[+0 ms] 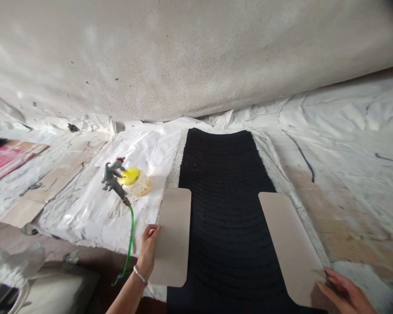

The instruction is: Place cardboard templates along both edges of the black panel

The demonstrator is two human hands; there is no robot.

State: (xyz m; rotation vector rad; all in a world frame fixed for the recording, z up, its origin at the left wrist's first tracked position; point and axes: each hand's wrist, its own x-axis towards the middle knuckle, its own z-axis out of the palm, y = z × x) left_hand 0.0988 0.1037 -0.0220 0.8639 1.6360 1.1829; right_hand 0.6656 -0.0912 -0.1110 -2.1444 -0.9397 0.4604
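A long black ribbed sheet (225, 218) lies on the covered table, running away from me. On its left edge rests a beige rounded panel (173, 244), its outer side pinched by my left hand (148, 246), which wears a bracelet. A second beige panel (291, 248) overlaps the sheet's right edge. My right hand (347, 290) grips that panel near its lower outer corner. Left of the sheet, a spray gun (115, 179) with a yellow-lidded cup (131, 175) lies on white plastic, a green hose (131, 231) trailing from its handle.
A large pale textured sheet (183, 56) hangs behind the table. Pink-red board (13, 157) and brown cardboard (49, 187) lie at the left. A white bundle (52, 288) stands at the lower left. Dark strips lie on the plastic at the right.
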